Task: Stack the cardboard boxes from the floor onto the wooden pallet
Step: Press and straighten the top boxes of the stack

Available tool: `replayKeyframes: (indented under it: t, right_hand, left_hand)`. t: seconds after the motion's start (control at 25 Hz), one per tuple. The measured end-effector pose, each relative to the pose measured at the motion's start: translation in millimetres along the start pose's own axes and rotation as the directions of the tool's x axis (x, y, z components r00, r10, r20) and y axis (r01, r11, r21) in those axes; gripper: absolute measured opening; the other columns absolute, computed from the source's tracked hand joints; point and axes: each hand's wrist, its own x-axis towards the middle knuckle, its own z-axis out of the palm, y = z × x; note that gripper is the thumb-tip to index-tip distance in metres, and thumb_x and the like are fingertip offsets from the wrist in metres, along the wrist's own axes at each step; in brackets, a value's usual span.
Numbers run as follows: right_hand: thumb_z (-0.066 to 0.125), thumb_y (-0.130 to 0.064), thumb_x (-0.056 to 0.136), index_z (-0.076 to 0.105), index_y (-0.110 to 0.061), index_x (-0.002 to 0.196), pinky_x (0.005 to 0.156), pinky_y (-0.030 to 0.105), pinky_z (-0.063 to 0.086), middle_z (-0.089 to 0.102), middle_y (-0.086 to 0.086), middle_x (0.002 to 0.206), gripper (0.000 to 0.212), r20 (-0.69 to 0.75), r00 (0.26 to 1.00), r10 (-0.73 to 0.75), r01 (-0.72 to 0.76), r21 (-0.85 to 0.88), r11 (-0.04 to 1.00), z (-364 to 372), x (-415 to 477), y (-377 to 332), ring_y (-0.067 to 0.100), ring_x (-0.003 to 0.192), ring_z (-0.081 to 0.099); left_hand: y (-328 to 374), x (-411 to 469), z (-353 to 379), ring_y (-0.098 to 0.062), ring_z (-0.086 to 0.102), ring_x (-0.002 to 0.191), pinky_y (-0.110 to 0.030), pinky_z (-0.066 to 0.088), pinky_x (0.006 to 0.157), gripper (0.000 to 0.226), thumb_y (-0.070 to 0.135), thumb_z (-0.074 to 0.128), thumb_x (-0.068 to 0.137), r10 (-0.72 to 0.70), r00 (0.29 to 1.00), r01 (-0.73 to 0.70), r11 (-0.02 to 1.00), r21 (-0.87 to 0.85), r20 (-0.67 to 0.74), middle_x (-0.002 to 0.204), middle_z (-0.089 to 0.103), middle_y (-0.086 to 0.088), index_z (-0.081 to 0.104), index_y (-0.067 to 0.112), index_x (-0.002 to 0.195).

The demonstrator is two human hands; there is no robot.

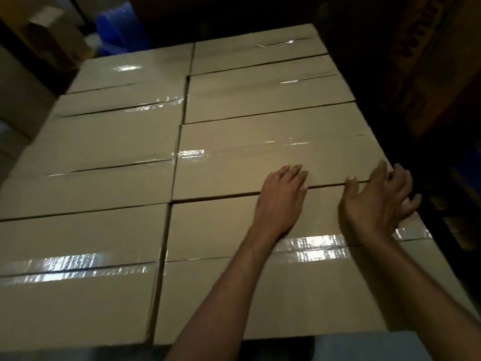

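While the left hand [282, 196] lies flat on it and the right hand [377, 201] spreads loose, grasping nothing, the cardboard box [234, 282] sits at the stack's near right corner. It looks stiff, its tape [320, 243] slick: lift under its 2 ends.

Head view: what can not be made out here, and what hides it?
Wooden pallet: hidden under the cardboard boxes, head view.
Right hand: its fingers are motion-blurred, head view; contact with the box edge is unclear.
Blue object, top left, head view: dark and blurred, kind unclear.
Nearest boxes: front sides cut off by the bottom edge.
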Motion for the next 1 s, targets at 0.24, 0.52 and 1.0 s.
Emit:
replayKeyframes:
  t: [0.24,0.52,1.0]
  right_hand:
    - [0.035,-0.049,0.105,0.041,-0.028,0.151,0.126,0.051,0.005,0.025,0.004,0.167,0.051,0.298,0.764,-0.572,0.556,0.145,0.818,4.6,-102.0,-75.2,0.024,0.157,0.012]
    - [0.023,-0.055,0.107,0.013,-0.024,0.165,0.127,0.047,-0.005,0.001,0.004,0.173,0.067,0.433,0.496,-0.753,0.732,0.257,0.631,26.3,-164.0,-171.6,0.021,0.159,-0.011]
    - [0.008,-0.06,0.105,0.008,-0.03,0.165,0.127,0.051,-0.003,0.0,0.0,0.173,0.067,0.481,0.575,-0.662,0.7,0.13,0.702,42.5,-194.3,-216.7,0.02,0.159,-0.006]
  left_hand:
    - [-78.9,-41.2,-61.0,-0.024,0.05,0.137,-0.044,0.037,0.117,0.039,0.023,0.043,0.108,-0.271,0.955,0.259,0.96,-0.106,-0.118,0.148,0.057,-0.006,0.056,0.014,0.144]
    - [-176.3,-132.5,-132.3,-0.026,0.025,0.154,-0.047,0.019,0.123,0.054,0.037,0.028,0.11,-0.419,0.908,0.416,0.896,0.154,-0.016,0.165,0.034,-0.004,0.034,0.017,0.159]
    - [-233.6,-161.8,-135.6,-0.027,0.015,0.158,-0.046,0.015,0.126,0.054,0.043,0.023,0.111,-0.389,0.921,0.374,0.902,0.214,0.027,0.17,0.021,0.003,0.028,0.024,0.162]
